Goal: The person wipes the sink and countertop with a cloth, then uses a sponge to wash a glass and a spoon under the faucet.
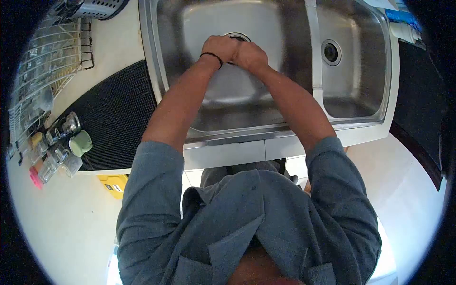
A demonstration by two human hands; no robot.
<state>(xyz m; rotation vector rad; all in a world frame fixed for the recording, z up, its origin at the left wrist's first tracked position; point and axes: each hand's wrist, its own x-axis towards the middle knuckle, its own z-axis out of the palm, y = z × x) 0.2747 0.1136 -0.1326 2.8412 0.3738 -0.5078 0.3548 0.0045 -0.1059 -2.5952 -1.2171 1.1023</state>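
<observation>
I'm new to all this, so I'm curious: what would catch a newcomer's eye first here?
Probably the person's left grip and right grip, close together at the drain of the large steel basin; what they might hold is hidden. Next comes the dark band on the left wrist, then the pale green cup at the left end of the black mat.

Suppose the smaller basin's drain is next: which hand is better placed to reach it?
Probably the right hand: it is nearer the smaller basin's drain, on the divider side. The left hand lies farther off, beyond the right.
</observation>
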